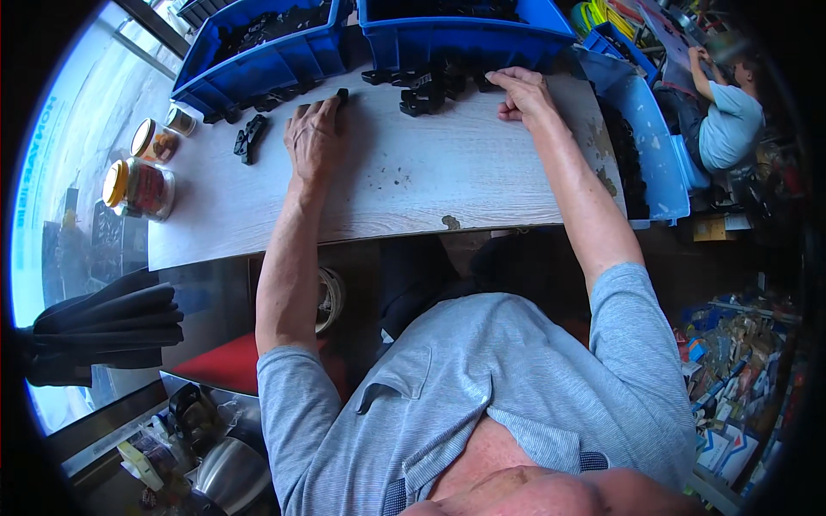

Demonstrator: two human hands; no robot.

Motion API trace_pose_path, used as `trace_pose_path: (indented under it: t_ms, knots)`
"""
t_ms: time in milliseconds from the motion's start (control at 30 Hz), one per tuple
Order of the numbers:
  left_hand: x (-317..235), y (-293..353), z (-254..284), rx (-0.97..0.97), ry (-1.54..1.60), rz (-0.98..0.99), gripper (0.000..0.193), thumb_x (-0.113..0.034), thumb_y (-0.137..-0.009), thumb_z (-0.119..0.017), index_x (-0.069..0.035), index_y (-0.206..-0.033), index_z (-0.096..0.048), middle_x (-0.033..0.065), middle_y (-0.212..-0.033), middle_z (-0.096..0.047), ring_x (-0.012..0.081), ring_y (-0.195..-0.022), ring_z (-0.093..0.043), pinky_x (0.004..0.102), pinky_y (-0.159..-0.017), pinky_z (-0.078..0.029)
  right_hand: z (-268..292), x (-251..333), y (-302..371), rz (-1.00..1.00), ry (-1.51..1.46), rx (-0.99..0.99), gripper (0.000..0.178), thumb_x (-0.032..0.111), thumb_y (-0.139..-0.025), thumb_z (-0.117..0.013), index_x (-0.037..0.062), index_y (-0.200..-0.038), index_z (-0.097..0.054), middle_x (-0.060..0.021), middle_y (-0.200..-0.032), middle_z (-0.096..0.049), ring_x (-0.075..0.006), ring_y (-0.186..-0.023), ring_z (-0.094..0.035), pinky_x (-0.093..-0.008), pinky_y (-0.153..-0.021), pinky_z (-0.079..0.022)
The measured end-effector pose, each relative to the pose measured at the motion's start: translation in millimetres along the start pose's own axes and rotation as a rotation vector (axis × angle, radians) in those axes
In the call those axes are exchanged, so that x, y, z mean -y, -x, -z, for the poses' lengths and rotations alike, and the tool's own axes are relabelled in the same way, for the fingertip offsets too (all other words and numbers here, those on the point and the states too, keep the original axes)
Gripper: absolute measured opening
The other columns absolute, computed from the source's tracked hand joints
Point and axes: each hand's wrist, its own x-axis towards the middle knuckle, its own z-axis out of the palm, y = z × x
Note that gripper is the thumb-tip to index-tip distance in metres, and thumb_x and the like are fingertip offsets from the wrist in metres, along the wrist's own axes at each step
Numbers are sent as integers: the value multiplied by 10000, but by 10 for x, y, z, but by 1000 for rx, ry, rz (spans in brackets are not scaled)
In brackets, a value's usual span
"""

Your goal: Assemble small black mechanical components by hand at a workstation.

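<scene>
At the table's far side, my left hand (313, 138) lies palm down with its fingers curled round a small black plastic part (342, 96); most of the part is hidden under the hand. My right hand (523, 96) is farther right, index finger stretched out and the other fingers bent, apart from each other. Its fingertip is at the edge of a pile of black plastic parts (422, 93), and nothing shows in its grasp. Left of my left hand, a separate black clip-like part (249, 139) lies on the pale wood-look table (413, 193).
Blue bins (258, 73) (465, 43) of black parts line the far edge. Another blue bin (658, 146) stands at the right. Several jars, one a yellow-lidded jar (138, 187), stand at the left edge. A person (730, 120) sits at the far right.
</scene>
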Motion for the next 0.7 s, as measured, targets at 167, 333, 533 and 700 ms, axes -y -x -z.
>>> trace_pose_path:
  t_ms: [167, 333, 533, 700]
  knots:
    - [-16, 2, 7, 34, -11, 32, 267, -179, -884, -644, -125, -1136, -709, 96, -1052, -731, 323, -1026, -648, 455, -907, -482, 31, -103, -34, 26, -18, -11, 275, 275, -870, -782, 108, -1065, -685, 24, -578, -521, -112, -512, -588, -308, -515, -578]
    - [-63, 10, 73, 59, 10, 46, 309, -97, -866, -626, -116, -1166, -696, 103, -1085, -730, 334, -1049, -651, 450, -937, -488, 34, -135, 53, 60, -44, -19, 272, 264, -853, -797, 68, -1017, -701, -34, -677, -600, -117, -502, -600, -302, -493, -591]
    - [-51, 18, 56, 78, -11, 39, 321, -80, -853, -634, -116, -1168, -686, 101, -1080, -729, 335, -1040, -649, 451, -936, -487, -116, 16, 64, 11, 24, -23, 357, 323, -830, -826, 90, -1057, -680, 9, -563, -506, -116, -469, -575, -300, -460, -554]
    - [-35, 20, 14, -7, 9, -10, 284, -144, -841, -661, -138, -1123, -692, 86, -1004, -731, 310, -986, -644, 453, -885, -470, -154, 1, 54, -1, -41, -5, 339, 287, -830, -818, 70, -1057, -689, -10, -585, -514, -130, -461, -569, -320, -455, -566]
